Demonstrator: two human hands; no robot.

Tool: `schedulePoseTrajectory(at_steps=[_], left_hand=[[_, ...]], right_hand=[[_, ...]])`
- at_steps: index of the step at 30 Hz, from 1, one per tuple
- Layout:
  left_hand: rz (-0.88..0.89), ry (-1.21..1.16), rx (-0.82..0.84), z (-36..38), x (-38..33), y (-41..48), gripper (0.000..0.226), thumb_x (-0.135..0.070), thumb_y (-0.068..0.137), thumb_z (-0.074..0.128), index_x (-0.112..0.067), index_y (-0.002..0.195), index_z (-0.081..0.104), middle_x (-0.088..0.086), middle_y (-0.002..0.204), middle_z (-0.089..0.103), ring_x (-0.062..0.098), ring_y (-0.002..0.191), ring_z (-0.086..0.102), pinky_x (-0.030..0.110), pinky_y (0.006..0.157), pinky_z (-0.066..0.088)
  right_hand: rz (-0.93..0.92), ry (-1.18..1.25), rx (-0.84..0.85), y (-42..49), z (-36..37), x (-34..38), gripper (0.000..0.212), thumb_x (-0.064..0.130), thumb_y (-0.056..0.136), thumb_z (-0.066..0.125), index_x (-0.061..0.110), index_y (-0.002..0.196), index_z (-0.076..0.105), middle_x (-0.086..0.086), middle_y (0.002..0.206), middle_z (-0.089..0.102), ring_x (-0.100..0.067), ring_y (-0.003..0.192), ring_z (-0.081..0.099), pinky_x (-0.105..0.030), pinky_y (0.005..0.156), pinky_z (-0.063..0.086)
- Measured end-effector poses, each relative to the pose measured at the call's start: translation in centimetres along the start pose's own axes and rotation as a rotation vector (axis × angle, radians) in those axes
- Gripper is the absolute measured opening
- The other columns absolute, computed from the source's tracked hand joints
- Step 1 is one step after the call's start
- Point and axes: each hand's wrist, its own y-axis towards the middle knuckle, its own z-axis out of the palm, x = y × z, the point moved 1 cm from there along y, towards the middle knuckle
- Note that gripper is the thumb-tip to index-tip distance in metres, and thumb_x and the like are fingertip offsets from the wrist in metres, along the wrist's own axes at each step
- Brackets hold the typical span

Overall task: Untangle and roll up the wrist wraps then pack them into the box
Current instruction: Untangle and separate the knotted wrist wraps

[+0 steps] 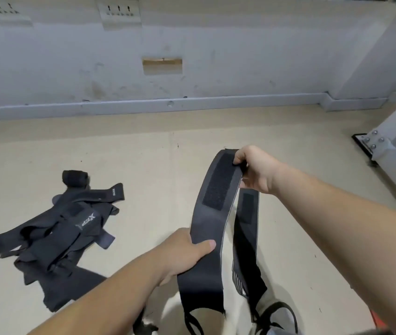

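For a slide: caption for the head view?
Left hand and right hand hold a black wrist wrap; tangled pile lies on floor.

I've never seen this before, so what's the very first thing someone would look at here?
Right in the middle, two hands hold up a long black wrist wrap: the right hand pinches its top end and the left hand grips it lower down. On the floor to the left lies a tangled pile of wrist wraps, with one rolled wrist wrap at its far edge.
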Motion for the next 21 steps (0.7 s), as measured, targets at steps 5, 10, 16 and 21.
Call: schedulePoseTrajectory(at_steps=[5,10,16,21], left_hand=[[-0.116,-0.118,-0.061,1.0,2.5,7.5,0.016,-0.032,0.094,0.075,-0.023,0.106,0.078,-0.005,0.100,0.082,0.021,0.098,0.079,0.042,0.101,0.059],[-0.174,-0.118,-0.057,-0.1,5.3,15.2,0.025,-0.014,0.084,0.066,-0.015,0.109,0.071,0.011,0.104,0.079,0.032,0.101,0.076,0.048,0.093,0.063],[-0.175,-0.186,-0.149,0.6,9.6,22.1,0.026,-0.014,0.098,0.068,-0.028,0.120,0.066,-0.006,0.107,0.080,0.015,0.100,0.077,0.036,0.092,0.063],[-0.176,0.061,-0.283,1.1,12.8,24.5,0.038,-0.011,0.091,0.066,-0.029,0.121,0.054,-0.011,0.111,0.068,0.006,0.099,0.067,0.028,0.088,0.058]], right_hand=[[-0.083,-0.035,-0.078,7.5,0.2,-2.7,0.046,-0.012,0.091,0.043,0.026,0.106,0.065,-0.004,0.100,0.071,-0.025,0.084,0.067,-0.041,0.076,0.058],[-0.056,-0.062,-0.151,16.3,0.6,-5.0,0.044,-0.014,0.091,0.041,0.023,0.098,0.064,-0.001,0.093,0.066,-0.023,0.083,0.063,-0.036,0.067,0.053],[-0.055,-0.076,-0.196,24.9,0.4,-7.6,0.051,-0.006,0.094,0.047,0.027,0.130,0.062,-0.006,0.105,0.073,-0.018,0.081,0.066,-0.026,0.060,0.054],[-0.031,-0.754,-0.427,27.8,0.1,-14.5,0.068,0.021,0.090,0.058,0.023,0.155,0.036,-0.015,0.150,0.035,-0.039,0.137,0.040,-0.045,0.105,0.045]])
